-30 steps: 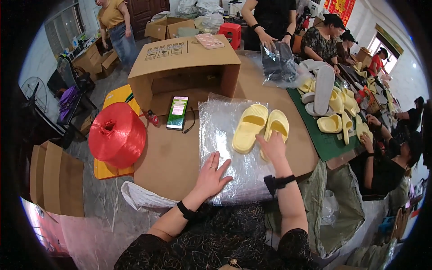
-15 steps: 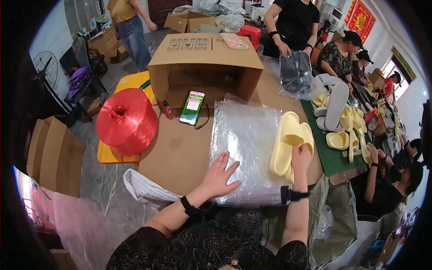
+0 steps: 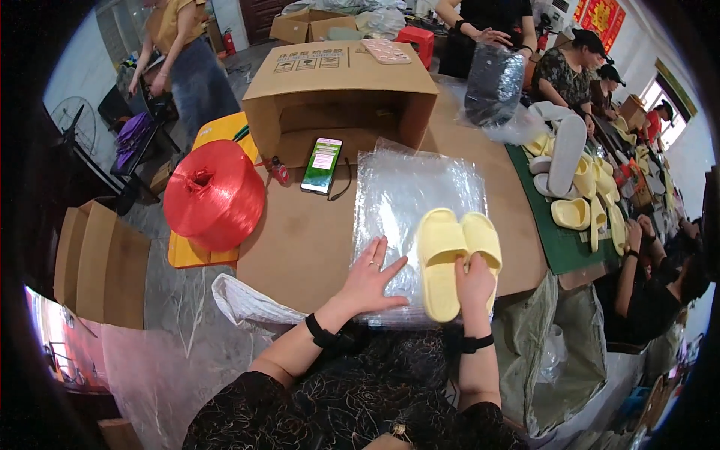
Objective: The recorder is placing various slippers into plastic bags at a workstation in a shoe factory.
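In the head view, a pair of pale yellow slide slippers lies side by side over the near right part of a stack of clear plastic bags, toes pointing to the far side; whether the soles touch the film or are held just above it, I cannot tell. The right hand is closed on the pair around the inner edges and straps, though exactly where its fingertips sit is hidden. The left hand is open, palm down and fingers spread, on the left near part of the stack, which lies on the cardboard-topped bench to the right of a phone and a red twine spool. The slippers look like one-piece moulded foam: probably light, springy and hard to damage, with thick soles stiff enough to keep their shape and straps that should give under a squeeze. The best hold is likely where the two straps meet, so one hand can pinch both; gripping a single outer edge could let its mate swing away. The glossy bags seem thin, limp and slippery, apt to slide or crease, so a flat, spread palm suits them.
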`<state>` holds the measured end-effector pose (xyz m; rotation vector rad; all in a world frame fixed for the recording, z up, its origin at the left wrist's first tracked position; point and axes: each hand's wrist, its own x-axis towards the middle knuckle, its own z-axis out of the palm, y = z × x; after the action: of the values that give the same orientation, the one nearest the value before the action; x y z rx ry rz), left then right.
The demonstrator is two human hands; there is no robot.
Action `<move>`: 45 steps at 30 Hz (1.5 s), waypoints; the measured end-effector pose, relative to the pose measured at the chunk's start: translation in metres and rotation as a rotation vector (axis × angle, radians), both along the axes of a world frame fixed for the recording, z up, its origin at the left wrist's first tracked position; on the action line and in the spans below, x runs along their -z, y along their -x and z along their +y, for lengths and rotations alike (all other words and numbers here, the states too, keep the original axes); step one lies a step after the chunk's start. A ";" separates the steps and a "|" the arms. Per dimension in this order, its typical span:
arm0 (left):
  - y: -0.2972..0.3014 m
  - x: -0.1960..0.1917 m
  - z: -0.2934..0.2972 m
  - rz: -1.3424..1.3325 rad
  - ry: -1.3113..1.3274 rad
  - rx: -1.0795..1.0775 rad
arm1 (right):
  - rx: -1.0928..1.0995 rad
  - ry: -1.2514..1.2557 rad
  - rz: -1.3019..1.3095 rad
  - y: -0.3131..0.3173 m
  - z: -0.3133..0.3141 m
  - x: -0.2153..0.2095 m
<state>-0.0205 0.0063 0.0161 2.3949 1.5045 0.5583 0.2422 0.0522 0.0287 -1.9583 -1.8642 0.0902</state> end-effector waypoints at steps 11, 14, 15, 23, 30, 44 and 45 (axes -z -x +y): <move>-0.016 -0.015 0.000 0.085 0.051 -0.054 | 0.156 -0.163 0.608 -0.111 -0.073 0.016; -0.022 -0.014 -0.003 0.033 0.051 0.072 | 0.094 -0.214 0.795 -0.102 -0.108 -0.002; -0.028 -0.012 -0.004 0.055 0.058 0.109 | 0.090 -0.274 0.859 -0.091 -0.119 -0.015; -0.033 -0.013 0.013 0.070 0.070 0.052 | -0.189 -0.201 0.686 -0.062 -0.137 -0.050; -0.023 -0.028 0.035 -0.237 0.165 -0.032 | -0.288 0.143 0.277 -0.039 -0.144 -0.062; -0.051 -0.064 -0.010 -0.161 -0.040 0.299 | -0.240 0.099 0.021 0.000 -0.111 -0.036; -0.051 -0.067 -0.014 -0.172 -0.041 0.353 | -0.247 0.095 0.020 0.006 -0.102 -0.032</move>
<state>0.0307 -0.0072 0.0828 2.4893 0.9798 0.6939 0.2365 -0.0498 0.0608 -1.7698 -2.1153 0.2760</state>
